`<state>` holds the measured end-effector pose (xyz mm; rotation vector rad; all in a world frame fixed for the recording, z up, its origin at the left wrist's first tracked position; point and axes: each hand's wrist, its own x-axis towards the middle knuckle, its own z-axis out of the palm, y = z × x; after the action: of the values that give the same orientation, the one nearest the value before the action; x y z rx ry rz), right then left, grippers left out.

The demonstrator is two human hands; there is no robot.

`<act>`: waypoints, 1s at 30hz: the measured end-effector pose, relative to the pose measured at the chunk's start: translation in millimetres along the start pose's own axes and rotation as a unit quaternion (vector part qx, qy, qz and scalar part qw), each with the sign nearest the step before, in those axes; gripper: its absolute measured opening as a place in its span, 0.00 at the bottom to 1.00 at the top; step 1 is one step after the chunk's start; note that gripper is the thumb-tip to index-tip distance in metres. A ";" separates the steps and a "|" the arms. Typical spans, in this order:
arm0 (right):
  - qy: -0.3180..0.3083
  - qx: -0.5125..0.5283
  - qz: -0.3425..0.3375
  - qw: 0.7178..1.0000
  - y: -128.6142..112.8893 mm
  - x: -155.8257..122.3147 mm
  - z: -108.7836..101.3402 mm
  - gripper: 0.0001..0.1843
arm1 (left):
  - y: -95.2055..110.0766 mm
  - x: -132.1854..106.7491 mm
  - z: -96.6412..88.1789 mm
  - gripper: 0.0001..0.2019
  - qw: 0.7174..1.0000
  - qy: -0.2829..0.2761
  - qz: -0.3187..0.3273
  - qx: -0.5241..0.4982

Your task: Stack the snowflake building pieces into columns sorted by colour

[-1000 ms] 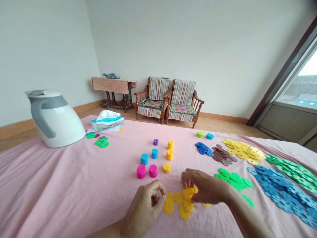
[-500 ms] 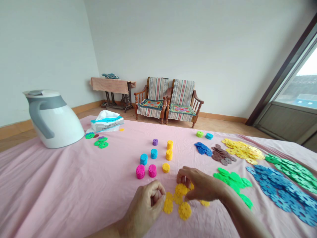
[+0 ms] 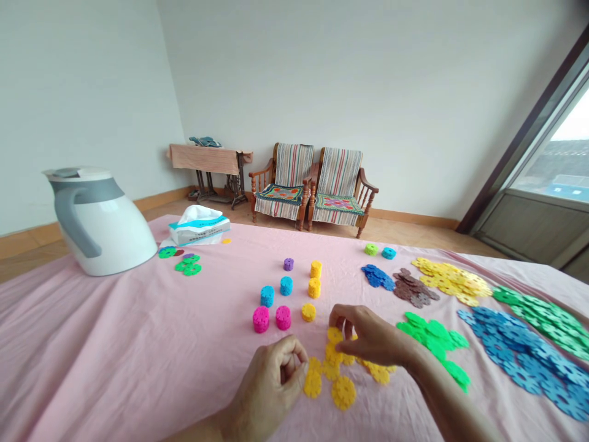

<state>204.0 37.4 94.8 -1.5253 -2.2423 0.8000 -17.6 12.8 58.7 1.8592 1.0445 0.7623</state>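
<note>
Yellow discs (image 3: 331,369) spread between two hands, the right one nearest

From where I stand, the right hand (image 3: 368,334) has the closest claim on the loose yellow discs. One lies at its fingertips, between the thumb and the curled fingers; I cannot tell whether it is pinched or merely lying there. The rest run leftward and toward the person from those fingertips, with a few more under the palm and just on the near side of the wrist. Each disc is round and flat, so none has a long axis; the scatter itself stretches crosswise. Its left end sits just beside the thumb of the left hand (image 3: 276,380), whose fingers curl in toward that thumb. Whether anything is caught there, I can't say.

Beyond the left hand stand two magenta stacks (image 3: 283,317), with blue stacks (image 3: 286,285) farther off. The yellow stacks (image 3: 314,288) make a short column ahead of the right hand and to its left. To the right of that hand, past its wrist, are a bright green pile (image 3: 430,334) and a bigger blue pile (image 3: 524,353).

Everything rests on a rumpled pink cloth (image 3: 184,344). Far off to the left hand's left is a white pitcher (image 3: 110,227); a tissue pack (image 3: 200,230) sits nearer the far edge. Well ahead of both hands, two wooden armchairs (image 3: 285,169) back onto a pale wall (image 3: 276,73).
</note>
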 end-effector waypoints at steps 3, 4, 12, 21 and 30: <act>0.115 0.032 0.021 0.993 1.9 13.7 13.4 0.10 | 0.7 -0.1 0.1 0.05 1.000 0.002 0.002 -0.009; 0.158 0.046 0.025 0.986 2.5 19.6 19.3 0.10 | 0.9 0.0 0.1 0.05 1.000 0.003 0.003 -0.013; 0.242 0.123 0.061 0.960 -2.7 47.4 50.5 0.11 | 2.1 -1.3 -0.3 0.06 1.000 0.002 0.003 -0.019; 0.247 0.092 0.047 0.963 -0.8 51.4 56.1 0.11 | 0.5 -0.6 0.5 0.05 1.000 0.006 0.007 -0.015; 0.244 0.095 0.042 0.964 2.8 53.5 59.4 0.13 | 0.5 -1.5 -0.4 0.06 1.000 -0.001 0.002 -0.011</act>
<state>153.4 71.4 43.1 -1.5314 -1.7059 0.5613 -18.5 11.5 59.2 1.8440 1.0276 0.7723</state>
